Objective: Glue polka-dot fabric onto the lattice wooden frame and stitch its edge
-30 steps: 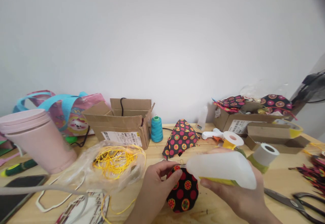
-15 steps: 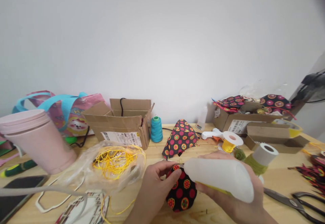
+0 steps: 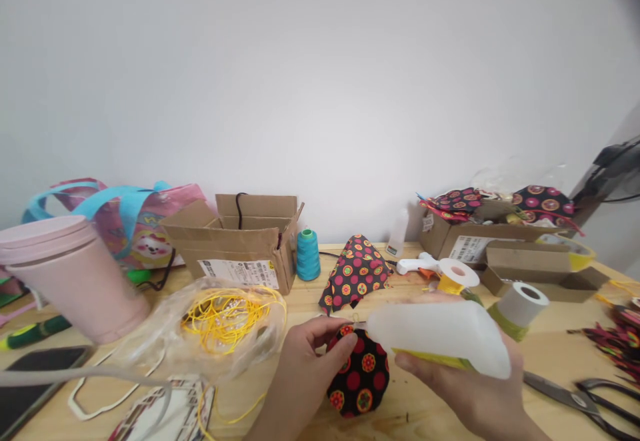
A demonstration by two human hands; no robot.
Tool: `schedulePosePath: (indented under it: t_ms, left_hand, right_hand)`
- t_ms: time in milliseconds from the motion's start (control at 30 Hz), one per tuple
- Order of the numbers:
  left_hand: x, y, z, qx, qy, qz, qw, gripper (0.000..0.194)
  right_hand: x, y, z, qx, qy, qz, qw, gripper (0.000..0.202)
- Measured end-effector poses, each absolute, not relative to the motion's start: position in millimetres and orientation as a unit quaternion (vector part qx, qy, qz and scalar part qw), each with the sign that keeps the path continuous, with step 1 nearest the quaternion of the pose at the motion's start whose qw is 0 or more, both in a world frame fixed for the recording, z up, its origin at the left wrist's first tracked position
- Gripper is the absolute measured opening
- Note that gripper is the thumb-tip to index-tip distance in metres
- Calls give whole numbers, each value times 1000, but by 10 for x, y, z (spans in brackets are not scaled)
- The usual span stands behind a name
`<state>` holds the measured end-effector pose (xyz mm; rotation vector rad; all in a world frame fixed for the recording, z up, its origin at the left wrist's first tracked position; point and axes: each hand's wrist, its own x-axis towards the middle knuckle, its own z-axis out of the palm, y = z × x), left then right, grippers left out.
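My left hand (image 3: 311,369) pinches the upper left edge of a round black fabric piece (image 3: 364,380) with red and orange flower dots, thumb on its face. Closed around a translucent white bottle (image 3: 440,336) is my right hand (image 3: 475,384), with the bottle tilted on its side and its narrow tip at the top edge of the fabric piece, near my left thumb. Part of the bottle's underside shows yellow-green. Behind the hands lies a folded scrap of the same patterned fabric (image 3: 357,273).
Around them are a teal thread cone (image 3: 308,256), an open carton (image 3: 240,248), a bag of yellow cord (image 3: 227,318), a pink cup (image 3: 80,281), a phone (image 3: 37,384), white spools (image 3: 523,304), scissors (image 3: 575,398) and a fabric-filled box (image 3: 500,231).
My right hand and the bottle have shifted slightly right, with the bottle's rear end raised a little. My left hand and the round fabric piece are nearly unmoved.
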<state>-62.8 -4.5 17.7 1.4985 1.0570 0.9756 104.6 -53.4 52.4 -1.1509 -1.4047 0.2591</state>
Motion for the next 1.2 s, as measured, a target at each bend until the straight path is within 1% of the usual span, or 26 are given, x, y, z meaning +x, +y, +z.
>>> schedulePosePath:
  t_ms: [133,267,333,600,900,1067,1133,1200]
  left_hand:
    - [-630,-55,169,622,436,406,509,14]
    - [-630,-52,163,624,431,406,510,14]
    - [-629,-54,169,624,431,406,509,14]
    - [-628,-54,186,621,429,413,510,14]
    - [-636,-32,156,597,444,424,516,15]
    - [-635,-36,159,590,448,432,515,13]
    - [-632,-30,162,584,455,434,513,13]
    - [-629,-21,160,578,463,435,512,14]
  right_hand:
    - [1086,-523,526,-469,-659,69,584,29]
    - [1068,-527,513,-419,-694,56,583,42]
    - [1038,-538,503,-413,-686,57,596,44]
    - [1000,-544,487,-428,-649,50,626,36]
    - [1099,-521,533,-427,-663,56,612,36]
    - [1113,-504,493,-428,-674,35,601,36]
    - [1113,-504,460,-443,-646,34,621,34]
    - [1107,-507,427,-474,-579,61,661,31]
